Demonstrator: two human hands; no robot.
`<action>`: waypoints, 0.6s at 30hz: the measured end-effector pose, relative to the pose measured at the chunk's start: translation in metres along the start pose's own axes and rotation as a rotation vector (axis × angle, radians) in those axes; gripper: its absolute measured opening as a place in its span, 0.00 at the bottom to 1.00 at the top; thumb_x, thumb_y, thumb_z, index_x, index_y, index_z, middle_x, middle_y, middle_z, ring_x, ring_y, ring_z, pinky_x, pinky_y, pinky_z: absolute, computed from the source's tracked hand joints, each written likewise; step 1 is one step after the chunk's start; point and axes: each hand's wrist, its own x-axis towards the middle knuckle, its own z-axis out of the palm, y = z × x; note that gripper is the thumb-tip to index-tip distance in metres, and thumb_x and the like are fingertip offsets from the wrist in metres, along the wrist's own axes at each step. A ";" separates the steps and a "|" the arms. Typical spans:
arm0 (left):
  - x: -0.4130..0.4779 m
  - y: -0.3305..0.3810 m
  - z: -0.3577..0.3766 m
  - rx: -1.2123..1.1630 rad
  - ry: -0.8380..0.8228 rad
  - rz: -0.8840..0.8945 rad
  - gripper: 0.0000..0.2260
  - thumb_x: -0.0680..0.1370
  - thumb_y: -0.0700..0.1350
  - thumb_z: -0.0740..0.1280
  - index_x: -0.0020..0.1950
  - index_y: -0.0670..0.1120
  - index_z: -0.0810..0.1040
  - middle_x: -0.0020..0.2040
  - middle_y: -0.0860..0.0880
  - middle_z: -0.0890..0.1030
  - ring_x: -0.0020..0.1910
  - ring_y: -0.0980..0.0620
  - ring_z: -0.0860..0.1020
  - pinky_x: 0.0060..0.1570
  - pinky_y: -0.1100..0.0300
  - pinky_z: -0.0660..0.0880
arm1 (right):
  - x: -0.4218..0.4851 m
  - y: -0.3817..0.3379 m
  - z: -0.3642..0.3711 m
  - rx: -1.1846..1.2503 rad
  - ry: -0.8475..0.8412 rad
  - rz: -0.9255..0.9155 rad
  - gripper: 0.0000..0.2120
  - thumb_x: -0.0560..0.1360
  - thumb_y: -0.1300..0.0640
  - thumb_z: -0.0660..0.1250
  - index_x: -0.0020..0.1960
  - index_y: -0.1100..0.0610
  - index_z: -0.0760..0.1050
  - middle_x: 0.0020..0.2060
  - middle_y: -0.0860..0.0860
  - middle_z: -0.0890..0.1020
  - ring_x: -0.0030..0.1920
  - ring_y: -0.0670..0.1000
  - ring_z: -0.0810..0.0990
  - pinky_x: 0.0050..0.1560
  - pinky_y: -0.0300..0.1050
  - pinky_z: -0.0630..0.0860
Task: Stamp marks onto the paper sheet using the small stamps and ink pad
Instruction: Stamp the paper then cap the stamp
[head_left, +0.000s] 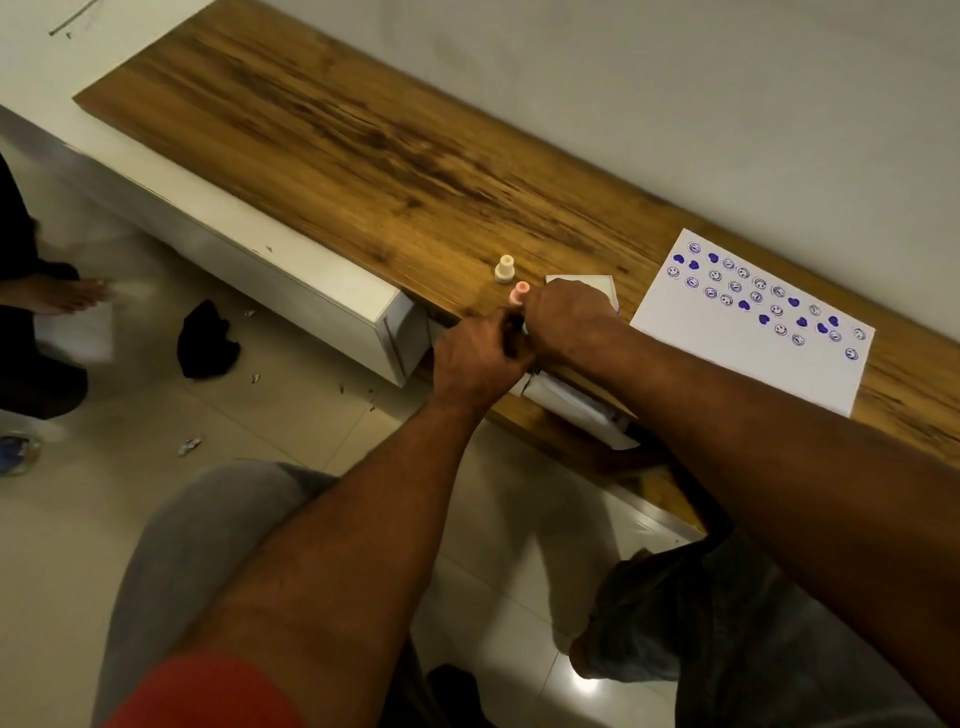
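From the head view I had both hands together at the near edge of the wooden counter (363, 156); the left hand (475, 358) was curled with its grip clenched around something small that its own knuckles hid, and the right hand (566, 317) lay over a white pad or box (597, 286), its fingers bent, though I could not tell what, if anything, it was grasping. The paper sheet (727, 364) lay flat to the right, well apart from the hands, already carrying rows of purple smiley and heart marks; a cream stamp (504, 268) stood upright just beyond the hands, and a pink stamp (519, 291) stood touching the right knuckles. I judged the stamps light, rigid and easily toppled, best pinched at the narrow neck; the sheet looked thin and liable to slide, so it wanted a steadying hand.
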 end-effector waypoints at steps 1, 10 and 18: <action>0.001 0.000 0.000 -0.001 -0.010 -0.005 0.22 0.77 0.63 0.70 0.61 0.49 0.82 0.46 0.52 0.87 0.41 0.54 0.84 0.43 0.56 0.81 | -0.001 0.002 0.001 0.023 0.037 -0.002 0.20 0.79 0.54 0.70 0.69 0.56 0.74 0.58 0.56 0.82 0.57 0.57 0.82 0.51 0.51 0.78; 0.003 -0.001 0.000 0.001 -0.013 -0.051 0.20 0.77 0.63 0.69 0.60 0.51 0.82 0.43 0.55 0.84 0.38 0.57 0.80 0.42 0.57 0.79 | -0.009 0.016 0.001 0.282 0.163 0.050 0.15 0.76 0.48 0.74 0.59 0.54 0.81 0.52 0.54 0.84 0.52 0.55 0.83 0.56 0.54 0.81; 0.001 0.000 0.005 0.000 0.004 -0.044 0.21 0.77 0.63 0.70 0.62 0.50 0.82 0.43 0.55 0.85 0.38 0.57 0.81 0.41 0.59 0.78 | 0.000 0.015 0.000 0.278 0.175 0.029 0.09 0.75 0.53 0.75 0.49 0.56 0.78 0.46 0.55 0.82 0.44 0.52 0.79 0.45 0.44 0.73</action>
